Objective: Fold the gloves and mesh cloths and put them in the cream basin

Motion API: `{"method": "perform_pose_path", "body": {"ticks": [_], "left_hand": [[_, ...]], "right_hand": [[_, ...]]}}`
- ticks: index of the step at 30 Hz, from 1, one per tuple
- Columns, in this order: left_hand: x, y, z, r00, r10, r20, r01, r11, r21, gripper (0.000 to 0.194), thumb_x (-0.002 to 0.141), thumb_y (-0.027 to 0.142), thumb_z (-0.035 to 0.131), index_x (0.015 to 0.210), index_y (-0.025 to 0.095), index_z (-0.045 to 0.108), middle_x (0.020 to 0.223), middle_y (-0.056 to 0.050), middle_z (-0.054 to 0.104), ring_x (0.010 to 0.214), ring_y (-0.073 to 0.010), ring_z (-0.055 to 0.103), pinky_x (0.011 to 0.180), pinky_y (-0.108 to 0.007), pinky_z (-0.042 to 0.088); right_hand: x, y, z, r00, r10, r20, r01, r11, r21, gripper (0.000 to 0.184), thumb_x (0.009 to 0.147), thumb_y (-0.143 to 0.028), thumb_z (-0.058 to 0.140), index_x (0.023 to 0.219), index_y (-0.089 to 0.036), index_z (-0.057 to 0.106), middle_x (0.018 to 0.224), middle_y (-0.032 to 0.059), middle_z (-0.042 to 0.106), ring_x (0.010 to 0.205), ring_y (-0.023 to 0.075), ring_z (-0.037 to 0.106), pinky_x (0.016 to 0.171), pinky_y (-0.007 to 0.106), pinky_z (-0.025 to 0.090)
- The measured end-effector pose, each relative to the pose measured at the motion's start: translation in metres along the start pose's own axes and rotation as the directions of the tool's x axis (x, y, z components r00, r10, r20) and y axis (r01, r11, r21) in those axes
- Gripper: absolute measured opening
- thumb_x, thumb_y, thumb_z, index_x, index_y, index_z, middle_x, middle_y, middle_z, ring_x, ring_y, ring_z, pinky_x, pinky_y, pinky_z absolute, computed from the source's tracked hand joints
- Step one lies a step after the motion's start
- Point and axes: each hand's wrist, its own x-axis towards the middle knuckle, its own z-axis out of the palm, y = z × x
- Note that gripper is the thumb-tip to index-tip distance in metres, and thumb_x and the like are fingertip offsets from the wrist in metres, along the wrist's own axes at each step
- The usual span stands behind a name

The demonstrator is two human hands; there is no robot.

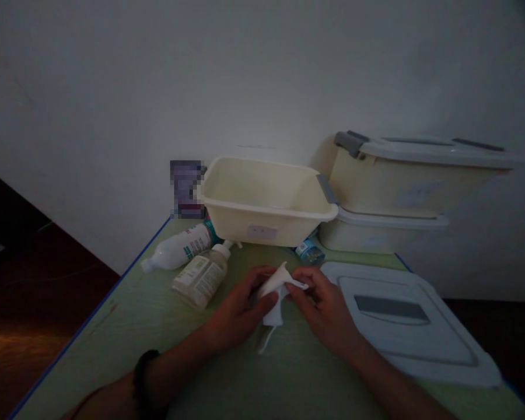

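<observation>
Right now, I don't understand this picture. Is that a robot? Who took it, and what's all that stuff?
No robot here! You see a person's bare left hand and right hand. One camera, worn on that person's head, looks forward and down. Both hands pinch a creased white piece; I can't tell whether it's paper or cloth. On the green table, a white bottle and a pump bottle lie toward the left. Beyond the hands is an open cream storage bin. Rightward are a pale lid and two stacked, lidded bins.
</observation>
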Motion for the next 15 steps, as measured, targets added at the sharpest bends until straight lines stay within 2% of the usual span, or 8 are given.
{"method": "perform_pose_path", "body": {"ticks": [7, 12, 15], "left_hand": [[0.002, 0.002, -0.003, 0.998, -0.001, -0.057, 0.006, 0.996, 0.086, 0.032, 0.086, 0.031, 0.051, 0.115, 0.016, 0.051, 0.114, -0.009, 0.059, 0.102, -0.0217, 0.055, 0.088, -0.032, 0.042], [0.002, 0.003, -0.002, 0.995, -0.094, -0.021, 0.093, 0.995, -0.026, 0.035, 0.085, 0.034, 0.054, 0.115, 0.017, 0.047, 0.106, -0.008, 0.061, 0.094, -0.0201, 0.059, 0.077, -0.030, 0.047], [0.001, 0.002, -0.001, 0.990, -0.138, -0.040, 0.137, 0.990, -0.033, 0.037, 0.081, 0.037, 0.060, 0.110, 0.018, 0.048, 0.102, -0.007, 0.062, 0.089, -0.0207, 0.060, 0.069, -0.029, 0.048]], "right_hand": [[-0.003, -0.002, 0.009, 0.994, -0.048, 0.095, 0.048, 0.999, 0.006, 0.011, 0.086, -0.030, 0.056, 0.092, -0.021, 0.056, 0.086, 0.0028, 0.068, 0.079, 0.0148, 0.065, 0.071, 0.027, 0.051], [-0.001, -0.004, 0.000, 0.993, -0.055, 0.103, 0.059, 0.998, -0.033, 0.010, 0.087, -0.024, 0.054, 0.095, -0.021, 0.059, 0.084, 0.0010, 0.069, 0.074, 0.0130, 0.065, 0.067, 0.024, 0.050], [0.000, -0.006, -0.007, 0.994, -0.055, 0.098, 0.060, 0.997, -0.051, 0.013, 0.087, -0.021, 0.052, 0.098, -0.019, 0.060, 0.085, 0.0017, 0.070, 0.073, 0.0126, 0.064, 0.066, 0.023, 0.049]]}}
